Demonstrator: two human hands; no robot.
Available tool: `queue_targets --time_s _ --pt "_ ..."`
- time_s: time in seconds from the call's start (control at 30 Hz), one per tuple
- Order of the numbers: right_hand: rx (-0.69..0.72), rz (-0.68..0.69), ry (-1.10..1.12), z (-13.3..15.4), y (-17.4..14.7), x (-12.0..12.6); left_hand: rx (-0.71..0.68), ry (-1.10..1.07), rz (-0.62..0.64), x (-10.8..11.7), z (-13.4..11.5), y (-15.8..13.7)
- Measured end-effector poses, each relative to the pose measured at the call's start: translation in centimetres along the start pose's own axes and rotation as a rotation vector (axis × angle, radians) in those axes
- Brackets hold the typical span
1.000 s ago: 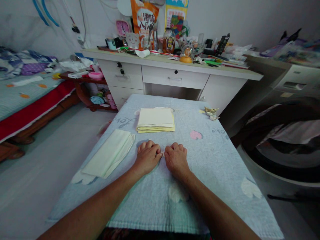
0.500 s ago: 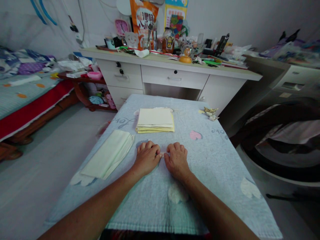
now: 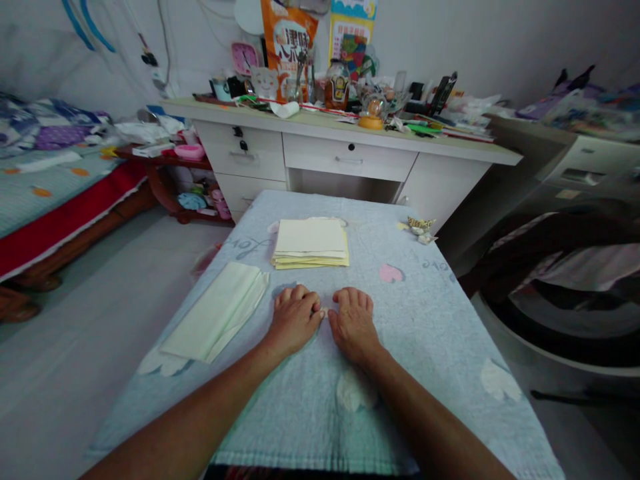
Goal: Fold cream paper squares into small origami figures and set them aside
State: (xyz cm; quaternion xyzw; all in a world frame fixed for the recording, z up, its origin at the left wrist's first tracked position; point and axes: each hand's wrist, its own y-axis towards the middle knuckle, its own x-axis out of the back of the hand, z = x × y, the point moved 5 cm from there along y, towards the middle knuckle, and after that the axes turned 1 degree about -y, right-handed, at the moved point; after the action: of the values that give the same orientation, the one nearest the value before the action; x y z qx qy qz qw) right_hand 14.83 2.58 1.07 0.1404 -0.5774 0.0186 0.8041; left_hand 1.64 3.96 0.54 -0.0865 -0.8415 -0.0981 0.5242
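Side by side on the blue cloth, my left hand and my right hand rest with fingers curled and thumbs pointing inward. A small pale piece shows in the narrow gap between the thumbs; most of it is hidden and I cannot make out its kind. Both hands are closed at its ends. Just beyond them sits a stack of cream and yellow paper sheets. Left of my left hand lies a folded pale green sheet bundle, slanting toward the table's left edge.
The cloth-covered table carries a small patterned paper-like object at its far right corner. Behind stands a white desk cluttered with jars and an orange bag. A front-loading washer is on the right, a bed on the left.
Both hands stay almost in place, closed around the small pale piece. The whole view has shifted very slightly; the paper stack and the folded bundle have not moved on the cloth.
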Motion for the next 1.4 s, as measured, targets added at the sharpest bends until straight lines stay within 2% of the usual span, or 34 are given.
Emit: queue_targets --time_s 0.2,0.43,0.77,1.1,1.4 --pt "-0.012 -0.002 -0.021 0.0 0.1 -0.2 -0.008 -0.001 -0.01 -0.1 0.2 0.1" --pt "-0.002 0.004 -0.012 0.3 0.1 -0.2 -0.01 -0.021 0.045 0.0 0.5 0.2" --pt "0.017 0.025 0.053 -0.7 0.2 -0.3 -0.017 -0.007 0.028 -0.1 0.5 0.1" --pt "0.024 0.036 0.039 -0.2 0.1 -0.2 -0.021 -0.019 0.009 -0.1 0.5 0.1" --pt "0.011 -0.011 0.221 -1.0 -0.3 0.4 -0.109 -0.131 -0.015 0.4 0.6 -0.4"
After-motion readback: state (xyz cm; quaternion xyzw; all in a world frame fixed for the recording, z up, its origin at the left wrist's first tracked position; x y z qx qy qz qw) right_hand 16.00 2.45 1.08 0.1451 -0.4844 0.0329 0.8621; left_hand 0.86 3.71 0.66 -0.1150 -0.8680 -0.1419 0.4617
